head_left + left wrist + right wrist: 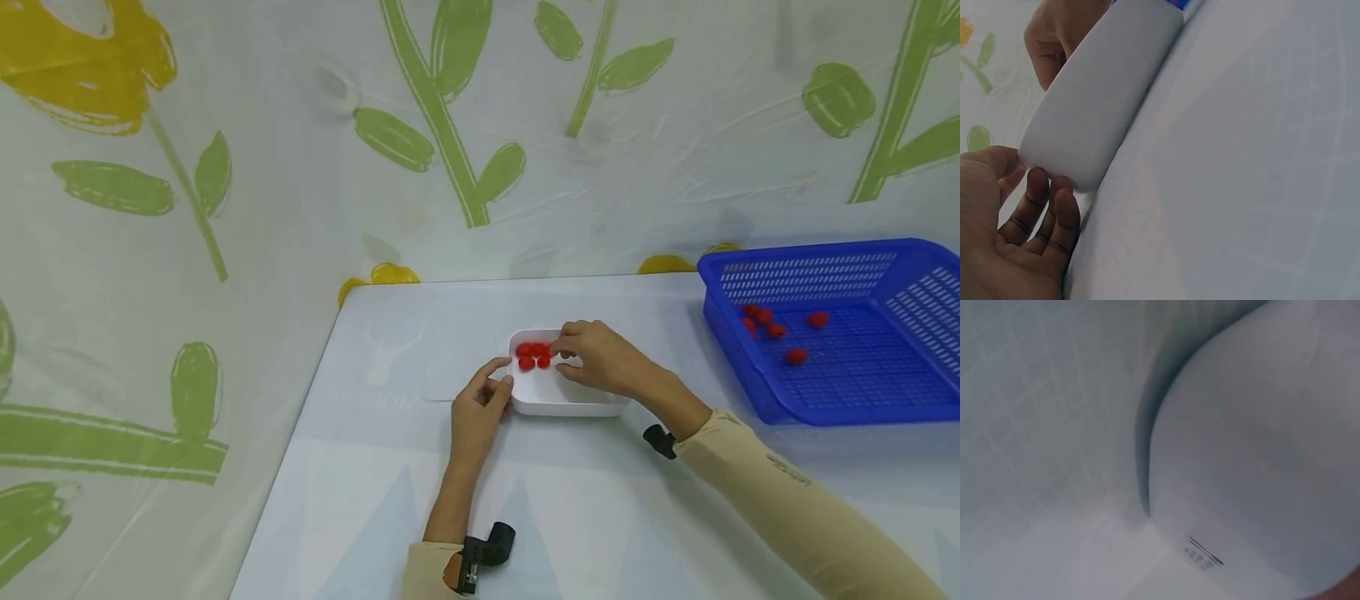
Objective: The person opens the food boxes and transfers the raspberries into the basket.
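Left fingers (1036, 185) are just touching the tray (577, 393), apart; so the right hand (603, 358) (can't tell if it's pinching) could be shoving it toward the worktop's (390, 442) back edge.

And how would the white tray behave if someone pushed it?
The white tray probably stays stiff, its walls standing evenly. It seems unlikely to tip, being low and wide. The red pieces inside, small and roundish, might roll.

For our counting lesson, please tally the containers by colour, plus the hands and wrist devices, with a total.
White tray: 1
Blue basket: 1
Hands: 2 (left hand and right hand)
Black wrist devices: 2
Total: 6
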The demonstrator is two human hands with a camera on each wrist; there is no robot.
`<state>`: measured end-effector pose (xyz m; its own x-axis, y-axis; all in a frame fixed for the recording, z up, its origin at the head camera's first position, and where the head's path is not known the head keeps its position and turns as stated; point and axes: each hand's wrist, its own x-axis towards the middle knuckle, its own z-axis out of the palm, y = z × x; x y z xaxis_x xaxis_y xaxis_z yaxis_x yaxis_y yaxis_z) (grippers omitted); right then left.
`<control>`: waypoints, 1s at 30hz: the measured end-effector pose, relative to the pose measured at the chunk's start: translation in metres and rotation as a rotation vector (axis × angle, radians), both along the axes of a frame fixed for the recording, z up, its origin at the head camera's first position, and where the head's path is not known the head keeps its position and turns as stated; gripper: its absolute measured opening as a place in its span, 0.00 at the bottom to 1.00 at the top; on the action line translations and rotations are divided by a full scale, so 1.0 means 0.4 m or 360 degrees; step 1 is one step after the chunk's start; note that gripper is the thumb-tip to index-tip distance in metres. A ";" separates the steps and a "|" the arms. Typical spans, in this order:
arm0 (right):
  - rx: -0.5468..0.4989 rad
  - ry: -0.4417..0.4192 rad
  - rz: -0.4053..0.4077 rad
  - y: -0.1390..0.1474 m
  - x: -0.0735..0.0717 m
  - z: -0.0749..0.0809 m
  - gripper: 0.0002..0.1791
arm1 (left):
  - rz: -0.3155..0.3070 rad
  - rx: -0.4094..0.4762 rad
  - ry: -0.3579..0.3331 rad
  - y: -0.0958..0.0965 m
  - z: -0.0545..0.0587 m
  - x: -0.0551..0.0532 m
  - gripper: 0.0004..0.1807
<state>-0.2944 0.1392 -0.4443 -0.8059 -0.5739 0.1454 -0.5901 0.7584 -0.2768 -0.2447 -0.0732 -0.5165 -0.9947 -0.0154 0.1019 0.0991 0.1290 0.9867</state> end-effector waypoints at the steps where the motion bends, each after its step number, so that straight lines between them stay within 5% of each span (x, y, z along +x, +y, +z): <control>1: 0.0014 0.0004 -0.0001 -0.003 -0.003 -0.005 0.15 | 0.0001 -0.0002 -0.0003 0.000 0.000 0.000 0.15; 20: 0.0293 0.0322 0.0024 -0.048 -0.032 -0.044 0.10 | -0.0001 0.0003 0.0039 -0.004 0.008 -0.002 0.15; 30: -0.0157 0.0312 -0.0113 0.015 0.028 -0.020 0.11 | -0.0014 0.0024 0.0017 0.000 0.010 0.004 0.15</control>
<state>-0.2830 0.1453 -0.4524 -0.7945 -0.4920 0.3560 -0.5860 0.7750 -0.2367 -0.2431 -0.0730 -0.5124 -0.9936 -0.0086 0.1125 0.1108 0.1130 0.9874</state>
